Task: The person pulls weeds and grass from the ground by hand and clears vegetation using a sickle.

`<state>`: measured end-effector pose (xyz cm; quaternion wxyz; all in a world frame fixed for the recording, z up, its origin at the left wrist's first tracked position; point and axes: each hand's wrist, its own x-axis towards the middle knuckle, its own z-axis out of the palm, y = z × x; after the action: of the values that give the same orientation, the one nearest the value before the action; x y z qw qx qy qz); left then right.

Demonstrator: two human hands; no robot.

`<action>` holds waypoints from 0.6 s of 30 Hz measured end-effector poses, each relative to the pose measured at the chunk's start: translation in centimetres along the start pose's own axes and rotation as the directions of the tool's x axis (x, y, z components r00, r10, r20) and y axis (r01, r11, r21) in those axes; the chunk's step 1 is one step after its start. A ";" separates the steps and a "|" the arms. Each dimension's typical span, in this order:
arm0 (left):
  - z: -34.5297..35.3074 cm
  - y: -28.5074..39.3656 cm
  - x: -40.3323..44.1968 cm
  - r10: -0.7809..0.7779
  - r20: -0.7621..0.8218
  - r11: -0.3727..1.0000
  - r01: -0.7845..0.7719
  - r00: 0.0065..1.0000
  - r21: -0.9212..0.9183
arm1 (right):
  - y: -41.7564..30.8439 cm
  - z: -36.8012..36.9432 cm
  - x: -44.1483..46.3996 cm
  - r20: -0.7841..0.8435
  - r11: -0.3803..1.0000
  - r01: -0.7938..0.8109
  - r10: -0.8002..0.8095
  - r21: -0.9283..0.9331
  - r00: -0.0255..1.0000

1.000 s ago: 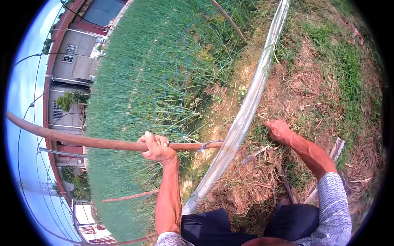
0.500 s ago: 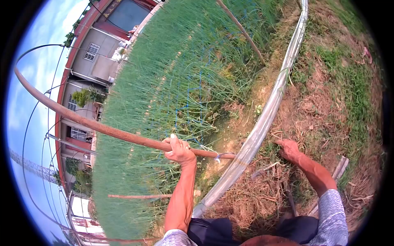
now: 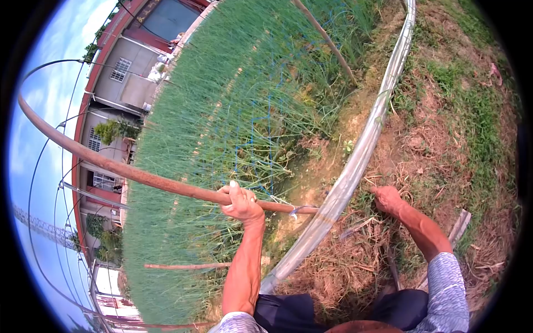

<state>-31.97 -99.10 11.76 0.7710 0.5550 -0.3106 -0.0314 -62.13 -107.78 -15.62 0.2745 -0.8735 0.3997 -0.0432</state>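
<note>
My left hand [image 3: 242, 205] is wrapped round a long reddish-brown pole [image 3: 150, 178], thumb lying along the top. The pole rises in a curve at its far end and meets the ground near a rolled clear plastic sheet [image 3: 355, 172]. White and blue ties [image 3: 294, 211] circle the pole just right of this hand. On the far side of the sheet, my right hand [image 3: 387, 200] is low over dry grass [image 3: 355, 250], its fingers curled together. Whatever they hold, if anything, is too small to make out.
Tall green onion-like plants [image 3: 205, 127] fill the bed, with blue netting strings [image 3: 253, 133] among them. Another pole [image 3: 327, 41] stands in the bed farther up. A wooden board [image 3: 459, 227] lies by my right arm. Buildings [image 3: 119, 77] stand at the left.
My right hand has shifted slightly to the left, low over the grass. My left hand keeps its grip on the pole, and the view has moved very little.
</note>
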 end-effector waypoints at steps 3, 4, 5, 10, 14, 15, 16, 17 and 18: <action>0.1 0.1 -0.1 0.016 0.015 1.000 -0.016 1.000 0.001 | 0.3 -0.4 0.7 0.107 0.997 0.051 -0.044 -0.059 0.993; 0.2 0.2 0.0 0.016 0.014 1.000 -0.016 1.000 -0.003 | 0.7 -0.3 0.9 0.105 0.997 0.050 -0.043 -0.063 0.994; 0.1 0.1 0.0 0.009 0.019 1.000 -0.009 1.000 0.005 | 0.9 0.0 0.9 0.094 0.997 0.063 -0.059 -0.043 0.994; -0.1 -0.2 0.2 0.023 0.033 1.000 -0.023 0.999 0.013 | 1.4 -0.4 1.1 0.149 0.974 0.216 -0.205 -0.064 0.967; 0.0 -0.2 0.2 0.058 0.021 0.988 -0.061 0.998 0.139 | 1.7 1.8 2.2 0.112 0.993 0.119 -0.117 -0.016 0.987; 0.1 -0.2 0.1 0.038 0.021 0.991 -0.040 0.999 0.128 | 1.8 1.7 2.1 0.065 0.990 0.139 -0.138 -0.017 0.988; 0.1 -0.2 0.1 0.033 0.020 0.993 -0.035 0.999 0.111 | 2.2 2.0 2.1 0.031 0.992 0.125 -0.126 0.025 0.992; -0.2 -0.6 0.5 0.024 0.038 0.994 -0.028 0.999 0.108 | 2.2 1.7 2.1 0.025 0.992 0.083 -0.086 0.094 0.996; -0.8 -0.8 0.7 0.023 0.057 0.994 -0.029 0.998 0.107 | 2.3 1.8 1.8 0.016 0.985 0.046 -0.049 0.164 0.999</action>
<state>-30.76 -99.05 11.19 0.7314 0.5906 -0.3404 -0.0197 -61.89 -109.51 -18.56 0.3479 -0.8577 0.3712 -0.0738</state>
